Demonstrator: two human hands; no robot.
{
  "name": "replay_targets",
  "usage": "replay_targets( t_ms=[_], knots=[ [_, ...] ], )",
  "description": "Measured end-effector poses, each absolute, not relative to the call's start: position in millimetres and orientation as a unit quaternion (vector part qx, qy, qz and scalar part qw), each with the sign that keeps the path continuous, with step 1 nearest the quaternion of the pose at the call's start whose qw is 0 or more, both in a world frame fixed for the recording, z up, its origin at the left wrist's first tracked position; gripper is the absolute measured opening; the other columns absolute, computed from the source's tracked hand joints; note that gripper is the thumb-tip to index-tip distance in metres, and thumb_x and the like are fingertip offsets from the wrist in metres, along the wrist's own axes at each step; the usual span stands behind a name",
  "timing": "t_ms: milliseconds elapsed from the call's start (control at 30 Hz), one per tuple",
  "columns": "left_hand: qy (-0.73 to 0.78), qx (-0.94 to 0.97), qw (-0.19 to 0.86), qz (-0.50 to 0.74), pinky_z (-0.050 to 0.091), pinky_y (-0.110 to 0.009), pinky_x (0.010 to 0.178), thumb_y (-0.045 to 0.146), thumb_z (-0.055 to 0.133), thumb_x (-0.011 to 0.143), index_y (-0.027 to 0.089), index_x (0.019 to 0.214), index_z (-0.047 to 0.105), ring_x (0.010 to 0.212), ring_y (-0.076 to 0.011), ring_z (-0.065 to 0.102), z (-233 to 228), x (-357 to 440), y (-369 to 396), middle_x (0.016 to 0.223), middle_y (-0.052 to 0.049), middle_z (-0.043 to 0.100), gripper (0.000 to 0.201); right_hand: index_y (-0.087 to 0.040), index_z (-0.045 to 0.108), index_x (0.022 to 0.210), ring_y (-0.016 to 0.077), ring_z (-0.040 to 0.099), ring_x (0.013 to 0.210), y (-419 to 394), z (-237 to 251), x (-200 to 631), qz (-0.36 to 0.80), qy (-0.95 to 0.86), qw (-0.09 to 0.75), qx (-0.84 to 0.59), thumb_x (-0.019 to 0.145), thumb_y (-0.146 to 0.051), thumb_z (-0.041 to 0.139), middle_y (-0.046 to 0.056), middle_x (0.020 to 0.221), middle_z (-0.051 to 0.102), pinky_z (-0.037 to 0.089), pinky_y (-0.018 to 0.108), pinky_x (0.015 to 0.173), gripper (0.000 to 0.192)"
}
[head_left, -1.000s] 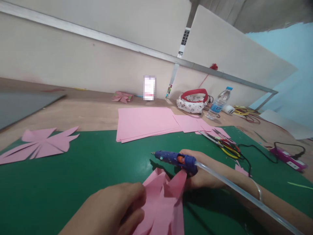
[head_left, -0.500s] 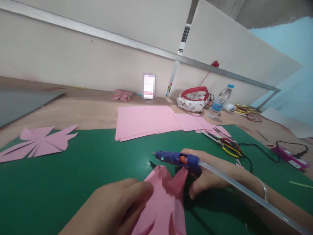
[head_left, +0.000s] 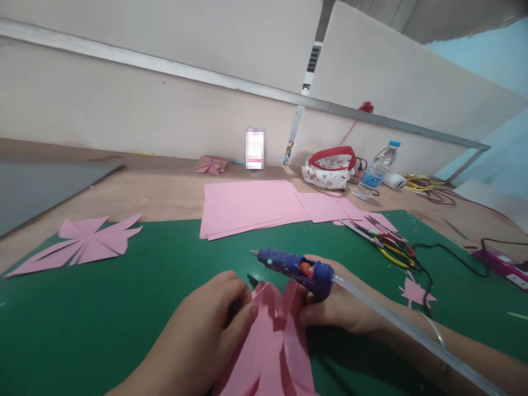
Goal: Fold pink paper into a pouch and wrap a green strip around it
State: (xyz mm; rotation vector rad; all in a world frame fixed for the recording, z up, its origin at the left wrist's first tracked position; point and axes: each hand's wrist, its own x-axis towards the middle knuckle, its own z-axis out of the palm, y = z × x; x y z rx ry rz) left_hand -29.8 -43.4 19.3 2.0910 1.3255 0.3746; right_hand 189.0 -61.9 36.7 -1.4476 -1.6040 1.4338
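One folded pink paper shape [head_left: 270, 344], I see, is held over the green mat [head_left: 173, 247]: the left hand [head_left: 202, 324] pinches its left edge, while the right hand [head_left: 336, 302] clasps a blue glue gun [head_left: 286, 265] near the shape's far end.

the left hand [head_left: 218, 319] pinches the left edge of a folded pink paper piece [head_left: 270, 346] above a green mat [head_left: 165, 269]. the right hand [head_left: 336, 302] grips a blue glue gun [head_left: 284, 265], nozzle pointing left, with a clear glue stick [head_left: 396, 317] trailing from its back; the thumb is by the paper's right edge. beyond lie stacked pink sheets [head_left: 251, 206], and at left a cut pink shape [head_left: 97, 242]. a water bottle [head_left: 374, 173] stands near a white pouch [head_left: 328, 175].
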Motion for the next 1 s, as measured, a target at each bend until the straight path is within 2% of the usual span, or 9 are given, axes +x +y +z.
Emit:
replay_targets(
  t_ms=[133, 367, 500, 567, 667, 733, 800, 900, 1000],
  knots=[
    [0.507, 0.818, 0.245, 0.12, 0.04, -0.036, 0.064, 0.041, 0.024, 0.09, 0.023, 0.07, 0.045, 0.069, -0.0213, 0.054, 10.2, -32.0, -48.9, 0.076, -0.003, 0.055, 0.034, -0.017, 0.054, 0.079, 0.0122, 0.053, 0.061, -62.6, 39.2, 185.2, 0.531, -0.559, 0.261, -0.581, 0.056, -0.008, 0.076, -0.003, 0.069, 0.06, 0.042, 0.023, 0.054, 0.033],
    [0.515, 0.835, 0.125, 0.148, 0.036, -0.033, 0.054, 0.038, 0.021, 0.094, 0.025, 0.071, 0.044, 0.057, -0.0196, 0.052, -14.5, -41.8, -51.3, 0.066, 0.001, 0.053, 0.034, -0.017, 0.054, 0.077, 0.0113, 0.053, 0.059, -61.3, 45.7, 181.9, 0.532, -0.554, 0.247, -0.59, 0.056, -0.006, 0.073, -0.005, 0.067, 0.06, 0.042, 0.022, 0.052, 0.03],
    [0.518, 0.819, 0.202, 0.144, 0.043, -0.031, 0.058, 0.043, 0.031, 0.093, 0.026, 0.08, 0.05, 0.064, -0.0184, 0.059, -10.2, -42.4, -49.3, 0.074, 0.002, 0.06, 0.028, -0.016, 0.054, 0.078, 0.0112, 0.052, 0.062, -62.3, 44.3, 182.4, 0.527, -0.565, 0.242, -0.587, 0.057, -0.009, 0.075, -0.004, 0.069, 0.06, 0.041, 0.022, 0.055, 0.031],
    [0.524, 0.811, 0.207, 0.158, 0.043, -0.029, 0.055, 0.046, 0.039, 0.09, 0.026, 0.084, 0.051, 0.063, -0.0172, 0.059, -6.3, -40.9, -49.5, 0.074, 0.003, 0.061, 0.024, -0.016, 0.054, 0.079, 0.0113, 0.05, 0.063, -62.4, 43.4, 182.4, 0.518, -0.573, 0.241, -0.587, 0.057, -0.011, 0.076, -0.005, 0.07, 0.058, 0.04, 0.022, 0.056, 0.03],
    [0.493, 0.83, 0.157, 0.21, 0.037, -0.024, 0.048, 0.033, 0.04, 0.089, 0.024, 0.068, 0.045, 0.052, -0.0133, 0.051, -3.7, -38.3, -51.9, 0.063, 0.003, 0.054, 0.024, -0.017, 0.054, 0.077, 0.01, 0.046, 0.062, -62.3, 42.8, 181.6, 0.504, -0.582, 0.244, -0.589, 0.059, -0.012, 0.075, -0.006, 0.068, 0.054, 0.038, 0.021, 0.055, 0.028],
    [0.43, 0.853, 0.168, 0.245, 0.039, -0.023, 0.051, 0.023, 0.038, 0.089, 0.022, 0.064, 0.046, 0.057, -0.0121, 0.052, -4.3, -37.5, -53.1, 0.067, 0.002, 0.054, 0.026, -0.018, 0.053, 0.078, 0.0096, 0.046, 0.061, -62.6, 42.7, 180.8, 0.502, -0.583, 0.243, -0.591, 0.06, -0.012, 0.074, -0.006, 0.068, 0.054, 0.037, 0.02, 0.054, 0.028],
    [0.358, 0.875, 0.212, 0.248, 0.043, -0.024, 0.06, 0.018, 0.037, 0.089, 0.022, 0.072, 0.056, 0.069, -0.0132, 0.056, -6.0, -38.1, -52.7, 0.078, -0.001, 0.058, 0.026, -0.018, 0.053, 0.078, 0.0096, 0.045, 0.061, -63.3, 42.6, 179.9, 0.496, -0.586, 0.242, -0.593, 0.061, -0.014, 0.075, -0.006, 0.069, 0.054, 0.037, 0.02, 0.053, 0.028],
    [0.324, 0.886, 0.245, 0.224, 0.044, -0.026, 0.065, 0.019, 0.037, 0.091, 0.023, 0.084, 0.062, 0.077, -0.0158, 0.057, -8.0, -40.7, -49.8, 0.085, -0.002, 0.06, 0.026, -0.018, 0.053, 0.078, 0.0088, 0.042, 0.059, -64.8, 41.4, 179.1, 0.471, -0.607, 0.248, -0.59, 0.062, -0.014, 0.074, -0.006, 0.067, 0.052, 0.035, 0.02, 0.053, 0.027],
    [0.342, 0.887, 0.247, 0.186, 0.043, -0.027, 0.065, 0.021, 0.048, 0.086, 0.022, 0.08, 0.059, 0.076, -0.0163, 0.055, -5.2, -42.3, -49.3, 0.086, -0.001, 0.057, 0.013, -0.017, 0.054, 0.081, 0.0084, 0.04, 0.059, -66.8, 38.5, 179.3, 0.444, -0.635, 0.241, -0.585, 0.065, -0.012, 0.069, -0.006, 0.067, 0.052, 0.033, 0.02, 0.053, 0.022]
  ],
)
